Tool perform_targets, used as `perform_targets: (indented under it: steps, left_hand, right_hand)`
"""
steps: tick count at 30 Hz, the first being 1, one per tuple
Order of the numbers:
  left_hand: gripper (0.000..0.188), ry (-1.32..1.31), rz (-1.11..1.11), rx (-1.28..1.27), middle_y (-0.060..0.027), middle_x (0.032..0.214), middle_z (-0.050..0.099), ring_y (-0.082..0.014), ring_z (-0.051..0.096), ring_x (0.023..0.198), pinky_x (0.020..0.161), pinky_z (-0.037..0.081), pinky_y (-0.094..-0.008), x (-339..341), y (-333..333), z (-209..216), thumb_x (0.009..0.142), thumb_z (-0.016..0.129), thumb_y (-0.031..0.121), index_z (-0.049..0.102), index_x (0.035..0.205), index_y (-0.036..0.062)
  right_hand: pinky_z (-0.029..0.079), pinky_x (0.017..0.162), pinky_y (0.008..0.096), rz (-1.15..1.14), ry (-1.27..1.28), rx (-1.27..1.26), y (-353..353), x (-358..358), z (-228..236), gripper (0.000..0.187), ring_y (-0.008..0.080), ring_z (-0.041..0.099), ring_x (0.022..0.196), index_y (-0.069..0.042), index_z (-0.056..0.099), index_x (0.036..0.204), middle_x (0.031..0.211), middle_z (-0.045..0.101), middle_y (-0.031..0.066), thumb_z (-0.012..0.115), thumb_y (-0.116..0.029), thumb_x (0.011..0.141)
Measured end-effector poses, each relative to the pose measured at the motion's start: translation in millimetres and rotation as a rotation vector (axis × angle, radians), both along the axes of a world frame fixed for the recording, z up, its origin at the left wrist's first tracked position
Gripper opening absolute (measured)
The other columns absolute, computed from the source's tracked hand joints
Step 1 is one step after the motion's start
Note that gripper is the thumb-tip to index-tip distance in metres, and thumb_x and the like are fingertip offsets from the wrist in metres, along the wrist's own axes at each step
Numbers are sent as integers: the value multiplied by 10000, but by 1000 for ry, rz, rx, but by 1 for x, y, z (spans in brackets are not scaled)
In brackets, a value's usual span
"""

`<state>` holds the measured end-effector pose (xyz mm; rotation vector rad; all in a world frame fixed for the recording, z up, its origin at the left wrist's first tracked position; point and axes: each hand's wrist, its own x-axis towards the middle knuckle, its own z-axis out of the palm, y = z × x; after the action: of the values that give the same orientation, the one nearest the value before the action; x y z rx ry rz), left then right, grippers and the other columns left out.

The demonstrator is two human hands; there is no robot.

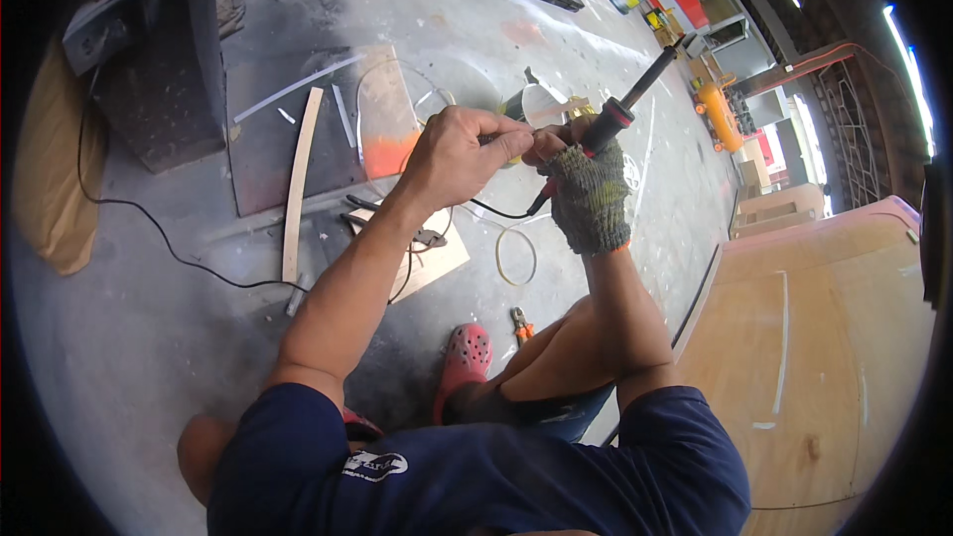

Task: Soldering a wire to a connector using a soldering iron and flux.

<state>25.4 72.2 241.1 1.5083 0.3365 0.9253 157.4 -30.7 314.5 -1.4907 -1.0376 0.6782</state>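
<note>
The left hand [459,156] is bare, its back turned upward, with the thumb [511,146] and forefinger drawn together in a pinch directed at the right hand [588,184], just beside it. The right hand is gloved and tightly curled, its bare fingers [549,146] bent in toward the left one. From the left hand, the left forearm [362,278] slants down and to the left; the right forearm [627,313] drops more steeply below its own hand. Both elbows lie below the hands.
</note>
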Motion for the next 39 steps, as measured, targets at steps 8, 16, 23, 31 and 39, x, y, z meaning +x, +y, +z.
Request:
perform_targets:
  steps: [8,16,23,31,39]
  left_hand:
    - [198,-111,-116,-187,-67,903,745,-103,662,837,794,529,-266,11,8,-10,924,704,113,742,1038,-45]
    - [180,-166,215,-134,-38,841,720,-70,611,767,686,497,-238,-1,33,-32,924,710,145,740,970,-27]
    - [166,-12,743,230,-79,874,738,-162,689,768,675,516,-285,-13,57,-41,895,744,179,747,974,33]
    - [129,24,858,422,-103,876,730,-221,706,790,693,530,-307,-13,58,-42,876,751,139,754,961,42]
    - [121,-3,861,401,-97,874,731,-214,705,774,691,535,-301,-18,56,-38,865,754,103,753,963,32]
  right_hand:
    - [554,739,355,-4,140,56,7,7,-12,315,239,681,838,-90,421,828,915,656,127,732,-67,874]
    - [486,577,298,-73,-303,-351,4,10,-19,249,112,575,657,-66,535,949,774,571,29,724,-226,918]
    - [491,721,422,54,-663,-332,-2,11,-38,411,278,649,787,-5,608,1121,807,622,156,565,-395,997]
    - [497,715,424,87,-702,-364,-1,-1,-29,396,320,665,759,-39,626,1189,818,655,182,554,-381,1003]
    - [496,702,419,70,-692,-386,0,-4,-27,393,307,661,742,-29,637,1155,792,644,184,577,-381,990]
